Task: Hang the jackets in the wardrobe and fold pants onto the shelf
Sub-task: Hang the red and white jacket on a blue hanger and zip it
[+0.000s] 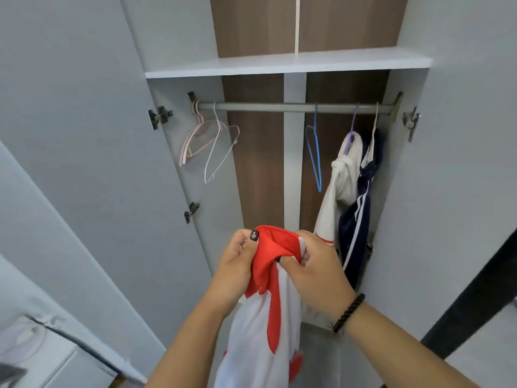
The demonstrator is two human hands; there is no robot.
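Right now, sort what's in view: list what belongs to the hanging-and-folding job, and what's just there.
Part of the job:
- red and white garment, gripped by left hand and right hand
- rail
- empty hangers: pink, white, blue
- white jacket and navy jacket, already hung
- shelf

Just there:
- door hinges
- black bracelet
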